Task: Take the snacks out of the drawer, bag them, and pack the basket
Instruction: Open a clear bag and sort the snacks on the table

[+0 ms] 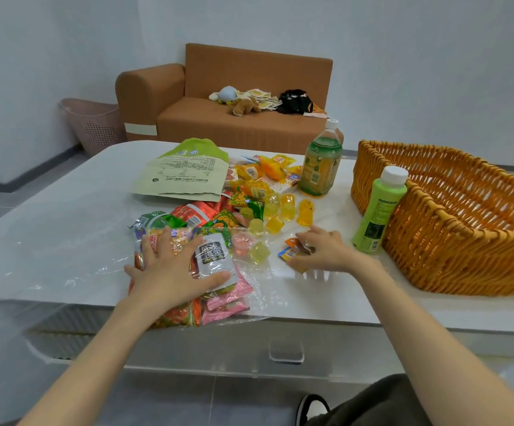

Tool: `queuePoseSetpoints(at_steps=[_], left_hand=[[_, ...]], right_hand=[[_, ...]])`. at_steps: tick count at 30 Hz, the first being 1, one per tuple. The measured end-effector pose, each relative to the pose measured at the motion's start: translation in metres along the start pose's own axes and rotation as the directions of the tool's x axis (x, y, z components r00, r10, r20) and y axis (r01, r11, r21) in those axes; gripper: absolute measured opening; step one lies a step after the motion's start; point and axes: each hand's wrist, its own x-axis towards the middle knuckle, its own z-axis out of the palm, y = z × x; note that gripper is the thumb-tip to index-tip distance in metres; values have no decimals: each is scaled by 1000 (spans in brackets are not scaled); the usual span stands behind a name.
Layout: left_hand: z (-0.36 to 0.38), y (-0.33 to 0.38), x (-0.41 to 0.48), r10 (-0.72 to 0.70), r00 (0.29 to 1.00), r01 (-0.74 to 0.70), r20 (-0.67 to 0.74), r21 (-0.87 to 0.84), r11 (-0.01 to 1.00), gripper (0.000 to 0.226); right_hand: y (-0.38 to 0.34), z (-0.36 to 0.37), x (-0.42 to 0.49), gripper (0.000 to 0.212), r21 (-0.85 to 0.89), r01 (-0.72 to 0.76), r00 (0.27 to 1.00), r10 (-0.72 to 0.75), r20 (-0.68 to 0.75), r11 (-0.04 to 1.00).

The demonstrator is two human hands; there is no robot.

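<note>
A clear plastic bag (251, 298) lies at the table's front edge, filled with colourful snack packets. My left hand (169, 265) presses flat on top of it, fingers spread, beside a grey-and-white packet (214, 256). My right hand (320, 250) curls over small orange-and-blue candy packets (291, 249) on the table, fingers touching them. Loose yellow jelly cups (288, 209) and more snack packets (252, 173) lie behind. The wicker basket (452, 244) stands at the right, its visible inside holding nothing.
A light-green bottle (375, 216) leans against the basket's near-left side. A green tea bottle (320, 167) stands behind the snacks. A large pale-green pouch (185, 176) lies flat at the back. The drawer handle (286, 353) is below the tabletop. A brown sofa (218, 99) sits beyond.
</note>
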Motion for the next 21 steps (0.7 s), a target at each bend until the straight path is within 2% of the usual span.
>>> queuePoseSetpoints(at_steps=[1, 3, 7, 12, 16, 19, 21], left_hand=[[-1, 0, -1, -3, 1000, 3, 3, -3, 1000, 106], [-2, 0, -2, -2, 1000, 2, 6, -7, 1000, 105], [-2, 1, -2, -1, 1000, 1, 3, -7, 1000, 104], [-1, 0, -2, 14, 1000, -15, -12, -45, 999, 104], [-1, -3, -1, 29, 999, -31, -26, -84, 996, 102], [0, -4, -1, 30, 999, -32, -31, -74, 997, 101], [0, -3, -2, 33, 999, -35, -33, -57, 998, 102]], right_hand=[[0, 6, 1, 87, -73, 27, 999, -24, 39, 997], [1, 18, 3, 93, -157, 23, 1000, -22, 5, 987], [0, 36, 7, 72, -294, 9, 978, -70, -198, 956], [-4, 44, 8, 66, -332, 18, 986, -72, -153, 943], [3, 47, 8, 61, -408, 45, 972, -134, -193, 912], [4, 51, 11, 54, -462, 30, 928, -197, -317, 886], [4, 52, 9, 44, -476, 33, 856, -271, -441, 879]])
